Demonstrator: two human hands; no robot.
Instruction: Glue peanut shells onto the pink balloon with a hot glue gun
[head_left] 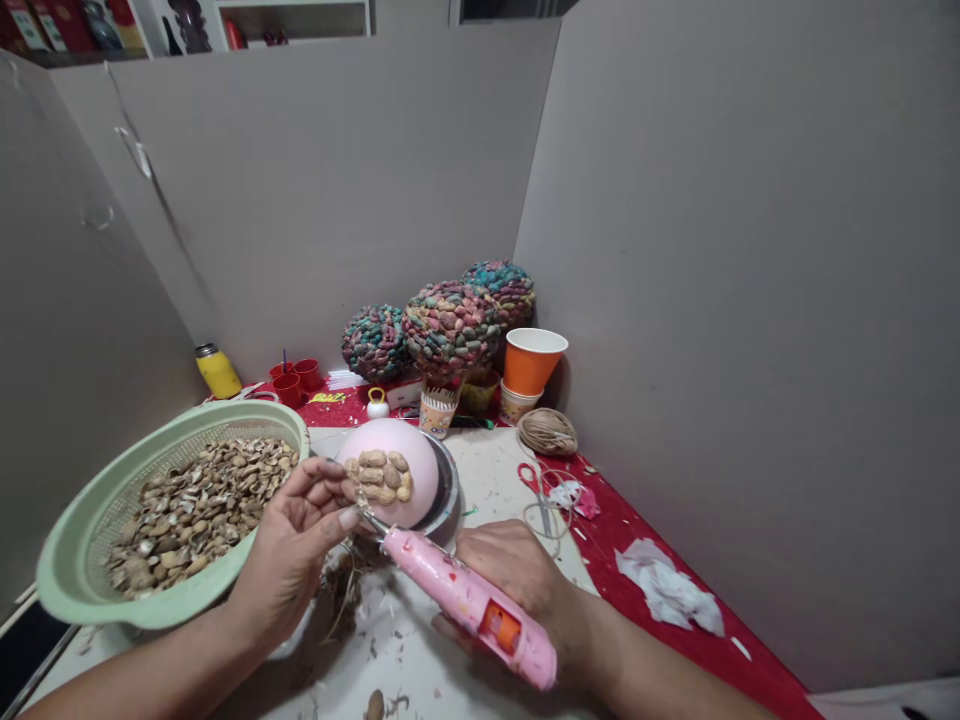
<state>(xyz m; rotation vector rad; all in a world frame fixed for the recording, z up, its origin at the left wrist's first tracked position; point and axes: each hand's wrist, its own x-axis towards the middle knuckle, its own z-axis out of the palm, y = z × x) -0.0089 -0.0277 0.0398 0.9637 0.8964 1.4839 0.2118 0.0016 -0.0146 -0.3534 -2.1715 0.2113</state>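
Note:
My right hand (517, 580) grips a pink glue gun (465, 598), its nozzle pointing up-left toward a pink ball (416, 452). The ball sits in a dark metal bowl (448, 490) and carries a patch of several peanut shells (381, 475) stuck on its front. My left hand (296, 545) is pinched closed at the ball's left side, fingertips touching the shell patch; whatever it pinches is too small to make out. A green colander (82, 550) full of peanut shells stands just left of my left hand.
Three shell-covered multicoloured balls (450, 325) stand at the back, with an orange paper cup (532, 362), a twine ball (547, 432), red-handled scissors (534, 485), red cups (296, 382) and a yellow bottle (218, 371). Crumpled white paper (667, 590) lies right. Grey partition walls enclose the desk.

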